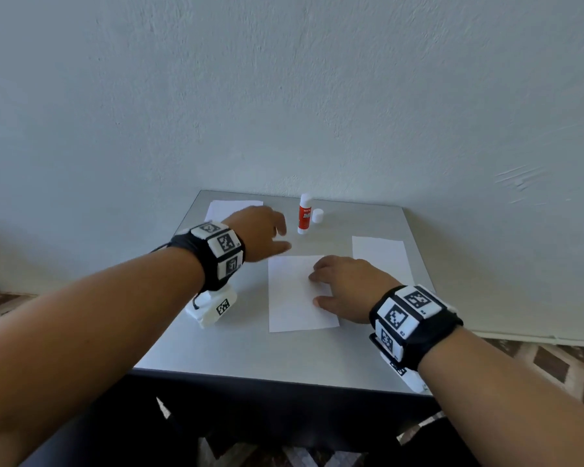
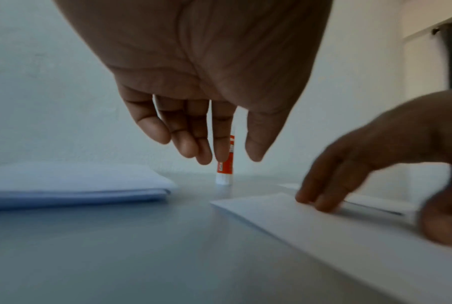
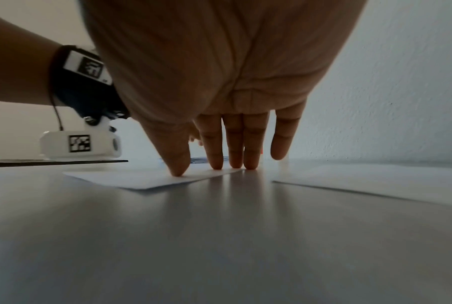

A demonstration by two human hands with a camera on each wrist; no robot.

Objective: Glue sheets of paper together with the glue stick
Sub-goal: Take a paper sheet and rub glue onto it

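We see a small grey table (image 1: 284, 348) set against a pale wall (image 1: 284, 79). The glue stick (image 1: 304, 214) stands upright near the table's far edge, uncapped, with its white cap (image 1: 317, 215) just beside it on the right. A sheet (image 1: 297, 294) lies in the middle of the table. Our right hand (image 1: 344, 284) rests on its right side, fingers nearly straight, thumb and three fingertips (image 3: 217, 162) pressing the paper down while the little finger sits off it. Our left hand (image 1: 263, 232) hovers above the table between the far-left corner and the glue stick, fingers relaxed and loosely spread, holding nothing and near the stick but not touching it. A stack of paper (image 2: 71, 185) lies at the far-left corner, partly hidden under that hand in the head view. Another sheet (image 1: 381, 257) lies along the right edge.
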